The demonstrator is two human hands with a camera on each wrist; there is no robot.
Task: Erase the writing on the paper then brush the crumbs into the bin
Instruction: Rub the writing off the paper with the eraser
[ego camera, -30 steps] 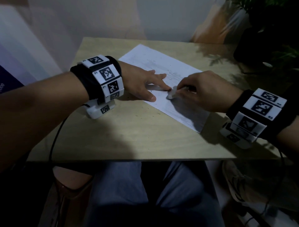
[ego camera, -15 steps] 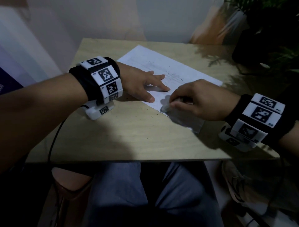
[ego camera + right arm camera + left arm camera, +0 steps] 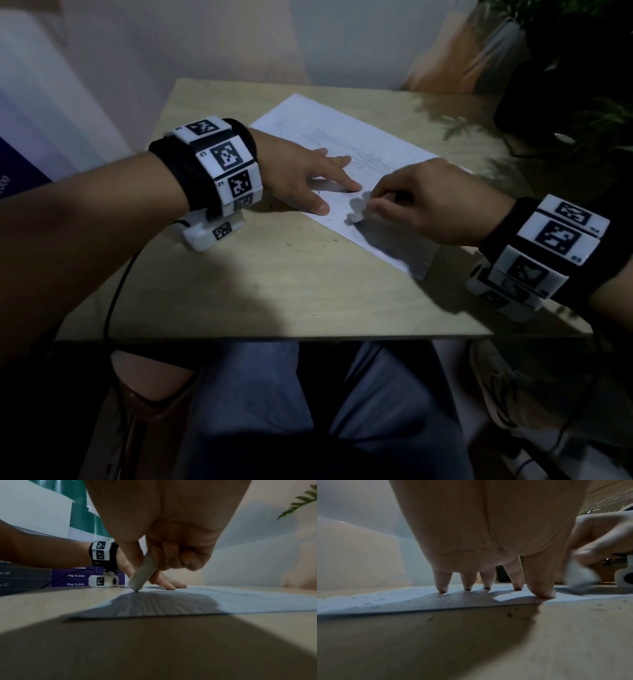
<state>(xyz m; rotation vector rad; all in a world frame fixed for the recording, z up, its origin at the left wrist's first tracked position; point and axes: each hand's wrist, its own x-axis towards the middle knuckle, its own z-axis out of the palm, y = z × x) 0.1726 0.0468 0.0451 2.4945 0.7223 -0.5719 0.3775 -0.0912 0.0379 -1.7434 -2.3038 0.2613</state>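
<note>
Two hands on paper (image 3: 342, 137), left hand (image 3: 301, 178) fingers (image 3: 442, 582) flat, right hand (image 3: 435, 205) pinching eraser (image 3: 143, 574), plant (image 3: 582, 68) beyond

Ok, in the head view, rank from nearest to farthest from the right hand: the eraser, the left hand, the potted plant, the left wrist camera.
From the right hand:
1. eraser, pinched in its fingertips, on the paper.
2. left hand, just to its left, pressing the paper.
3. and 4. left wrist camera, far left, and potted plant, far right corner: too close to call.

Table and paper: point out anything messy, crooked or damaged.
Dark eraser crumbs are scattered on the table beside the paper and on the sheet itself. The paper lies at a slant to the table's edges, with smudged grey traces across it. No tear or crease shows.
</note>
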